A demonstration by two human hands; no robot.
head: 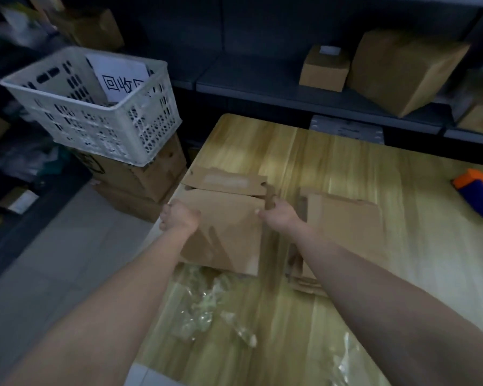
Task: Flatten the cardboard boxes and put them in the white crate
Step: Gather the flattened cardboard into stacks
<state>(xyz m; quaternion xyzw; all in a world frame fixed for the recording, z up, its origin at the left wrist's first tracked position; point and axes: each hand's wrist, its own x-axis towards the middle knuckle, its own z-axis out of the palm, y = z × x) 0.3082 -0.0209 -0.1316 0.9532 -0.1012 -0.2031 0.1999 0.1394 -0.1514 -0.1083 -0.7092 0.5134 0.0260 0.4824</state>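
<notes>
A flattened brown cardboard box is held over the left edge of the wooden table, its top flap folded back. My left hand grips its left edge and my right hand grips its right edge. Another flattened cardboard piece lies on the table just to the right, partly under my right forearm. The white crate stands to the upper left on stacked cardboard boxes, off the table, with a white printed sheet leaning inside it.
Crumpled clear plastic wrap lies on the near table. An orange and blue tape dispenser sits at the right edge. Two intact cardboard boxes stand on the dark shelf behind. Grey floor lies to the left.
</notes>
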